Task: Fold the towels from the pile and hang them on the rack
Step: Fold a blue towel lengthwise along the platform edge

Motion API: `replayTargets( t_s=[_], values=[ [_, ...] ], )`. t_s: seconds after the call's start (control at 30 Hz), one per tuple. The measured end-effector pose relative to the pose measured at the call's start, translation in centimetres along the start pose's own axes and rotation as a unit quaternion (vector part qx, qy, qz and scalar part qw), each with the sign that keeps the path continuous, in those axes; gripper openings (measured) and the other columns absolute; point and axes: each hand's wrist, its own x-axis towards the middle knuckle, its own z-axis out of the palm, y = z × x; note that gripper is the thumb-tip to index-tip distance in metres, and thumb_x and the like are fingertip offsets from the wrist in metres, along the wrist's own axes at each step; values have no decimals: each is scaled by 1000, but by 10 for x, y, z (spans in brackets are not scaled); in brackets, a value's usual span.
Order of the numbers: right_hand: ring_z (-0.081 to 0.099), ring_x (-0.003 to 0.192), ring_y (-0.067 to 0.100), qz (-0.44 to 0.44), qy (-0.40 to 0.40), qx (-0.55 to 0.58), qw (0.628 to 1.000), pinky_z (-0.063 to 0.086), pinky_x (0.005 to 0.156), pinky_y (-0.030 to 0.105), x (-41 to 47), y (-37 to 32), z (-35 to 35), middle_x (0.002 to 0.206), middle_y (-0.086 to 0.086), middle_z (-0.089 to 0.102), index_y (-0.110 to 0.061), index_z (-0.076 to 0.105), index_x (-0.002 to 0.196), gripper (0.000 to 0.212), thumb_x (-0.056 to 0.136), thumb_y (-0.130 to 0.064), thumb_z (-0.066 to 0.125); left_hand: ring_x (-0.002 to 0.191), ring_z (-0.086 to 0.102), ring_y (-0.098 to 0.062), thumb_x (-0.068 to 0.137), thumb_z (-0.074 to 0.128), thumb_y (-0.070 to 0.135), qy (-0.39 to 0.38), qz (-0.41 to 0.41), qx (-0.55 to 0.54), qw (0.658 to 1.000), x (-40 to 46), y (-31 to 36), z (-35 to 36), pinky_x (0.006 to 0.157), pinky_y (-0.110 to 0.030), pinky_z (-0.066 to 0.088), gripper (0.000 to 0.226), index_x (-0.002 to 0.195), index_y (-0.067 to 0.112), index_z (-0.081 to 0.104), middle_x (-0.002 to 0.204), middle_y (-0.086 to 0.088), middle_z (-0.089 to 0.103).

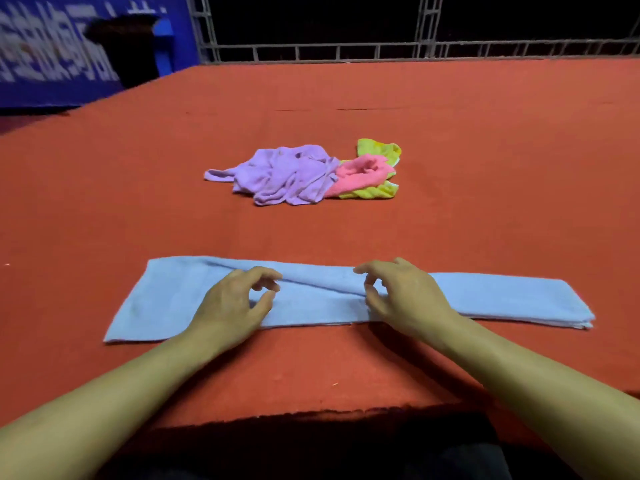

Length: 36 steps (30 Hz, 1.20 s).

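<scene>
A light blue towel (502,299) lies folded into a long strip across the near part of the red table (104,202). My left hand (235,303) rests over its left-middle part, fingers curled and apart, holding nothing. My right hand (401,296) hovers over the middle of the strip, fingers spread and bent, touching the cloth near a diagonal crease. Farther back sits the pile: a crumpled purple towel (287,174), a pink towel (360,173) and a yellow-green towel (377,148) under it. No rack is in view.
The table's front edge (311,415) runs just below my forearms. A metal truss railing (346,50) stands behind the table's far edge. A blue banner (41,57) and a dark bin (124,46) are at the back left.
</scene>
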Motion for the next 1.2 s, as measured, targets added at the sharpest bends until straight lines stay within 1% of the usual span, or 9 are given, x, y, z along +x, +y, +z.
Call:
replayTargets(
  t_s=[0.1, 0.2, 0.3, 0.4, 0.63, 0.8, 0.93, 1.03, 1.2],
  values=[
    [53, 89, 15, -18, -8, 20, 1000, 48, 75, 35, 35, -41, 33, 96, -21, 67, -32, 61, 119, 31, 89, -24, 56, 89, 55, -2, 87, 62, 20, 32, -59, 24, 997, -12, -52, -32, 77, -24, 44, 29, 111, 35, 60, 93, 30, 65],
    [53, 92, 16, -36, -19, 36, 999, 41, 75, 31, 64, -77, 64, 101, -19, 66, -32, 59, 121, 32, 90, -26, 56, 93, 53, -8, 84, 61, 16, 38, -97, 45, 994, -6, -95, -57, 85, -32, 46, 37, 117, 31, 58, 101, 29, 63],
    [52, 93, 17, -54, -24, 39, 997, 40, 75, 32, 91, -105, 88, 106, -16, 66, -31, 58, 123, 36, 87, -28, 61, 109, 54, -17, 78, 56, 28, -9, -99, 57, 993, 16, -122, -77, 98, -37, 44, 52, 130, 30, 51, 120, 14, 63],
    [53, 94, 21, -78, -33, 20, 996, 43, 74, 34, 118, -127, 111, 107, -13, 67, -30, 59, 122, 39, 84, -32, 64, 120, 52, -18, 76, 57, 34, -81, -116, 57, 988, 44, -138, -89, 105, -37, 39, 63, 137, 31, 45, 132, 14, 58],
    [53, 102, 24, -93, -64, -45, 993, 44, 83, 38, 155, -155, 143, 113, -8, 63, -31, 54, 127, 51, 80, -44, 69, 106, 59, -12, 80, 66, 46, -186, -101, 73, 975, 68, -178, -95, 97, -35, 45, 50, 128, 39, 53, 112, 11, 61],
    [56, 101, 24, -76, -73, -46, 993, 44, 84, 36, 157, -153, 144, 112, -8, 64, -31, 52, 130, 48, 83, -28, 62, 86, 58, -5, 83, 76, 29, -135, -99, 20, 986, 65, -193, -107, 77, -17, 40, 40, 120, 33, 61, 97, 9, 63],
    [61, 97, 28, -77, -57, -48, 994, 46, 80, 38, 155, -153, 139, 107, -5, 69, -28, 52, 131, 45, 87, -17, 55, 86, 60, -6, 85, 74, 25, -119, -120, 7, 986, 56, -199, -120, 76, -19, 41, 34, 116, 33, 62, 94, 10, 66],
    [61, 96, 27, -80, -58, -41, 994, 44, 77, 36, 152, -155, 132, 102, -5, 69, -26, 49, 134, 46, 88, -17, 55, 86, 62, -8, 85, 73, 20, -88, -125, 5, 988, 46, -197, -129, 71, -7, 40, 34, 114, 34, 63, 93, 12, 68],
    [59, 91, 23, -110, -41, -8, 993, 40, 78, 34, 135, -161, 120, 95, -12, 70, -29, 51, 132, 48, 85, -21, 61, 90, 66, 1, 84, 74, 10, -20, -113, -32, 993, 11, -185, -143, 84, -16, 47, 39, 109, 36, 61, 91, 15, 74]
  ],
)
